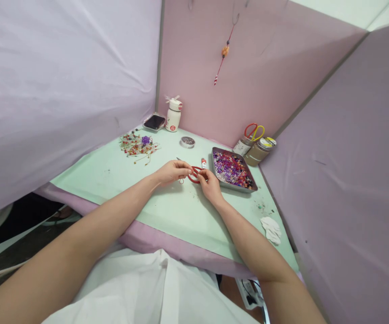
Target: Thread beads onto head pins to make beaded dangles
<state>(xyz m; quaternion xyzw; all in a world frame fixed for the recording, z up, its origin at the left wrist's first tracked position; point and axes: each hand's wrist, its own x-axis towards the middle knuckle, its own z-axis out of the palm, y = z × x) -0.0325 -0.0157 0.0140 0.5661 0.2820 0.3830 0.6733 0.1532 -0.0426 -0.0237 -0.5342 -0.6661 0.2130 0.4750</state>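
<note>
My left hand (172, 171) and my right hand (209, 183) meet over the pale green table (167, 211). Both have their fingers pinched on a red cord (193, 174) that loops between them. A small piece hangs from the cord below my left fingers; I cannot make out what it is. Just right of my right hand stands a metal tray of mixed pink, purple and red beads (234, 170). A small red-and-white tube (203, 163) lies beside the tray.
A heap of loose beads and pins (137, 145) lies at the back left. Behind it are a phone (154, 122) and a white bottle (173, 115). A small round tin (187, 141), two jars with scissors (254, 143) and a crumpled tissue (271, 229) are also here. A beaded tassel (225, 50) hangs on the wall.
</note>
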